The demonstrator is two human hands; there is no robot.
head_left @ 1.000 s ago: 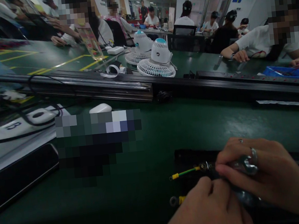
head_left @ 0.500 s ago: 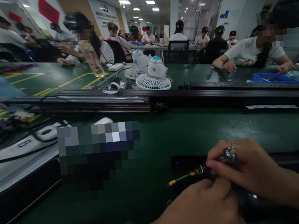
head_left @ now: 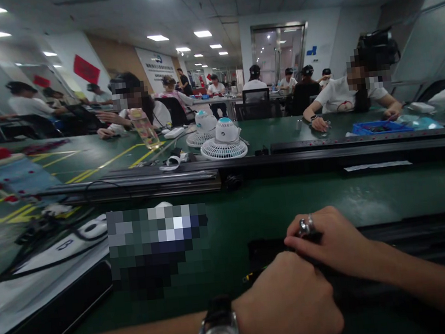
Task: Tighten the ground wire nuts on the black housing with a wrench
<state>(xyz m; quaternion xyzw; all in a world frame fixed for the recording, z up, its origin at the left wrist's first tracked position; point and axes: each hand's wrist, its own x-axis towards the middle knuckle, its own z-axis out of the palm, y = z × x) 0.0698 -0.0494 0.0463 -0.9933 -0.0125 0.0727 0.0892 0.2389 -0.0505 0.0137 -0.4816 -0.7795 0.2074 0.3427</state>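
Observation:
Near the front right of the table, my left hand is closed, its back to the camera and its fingers out of sight below. A yellow-sleeved wire end pokes out just left of its knuckles. Close behind it, my right hand has thumb and fingers pinched together, with shiny silver metal at the index finger. Whether that metal is a ring or a held tool I cannot tell. Both hands are over a long black profile lying on the green table; the gripped parts are hidden.
Black and silver rails cross the table ahead. Beyond them stand white fans, a bottle and a blue tray. At left lie a white power strip with cables and a black box. Co-workers sit across the table.
The view has tilted up and shifted. My left forearm and watch have come into sight. More of the wire is now covered by my left hand; both hands remain close together.

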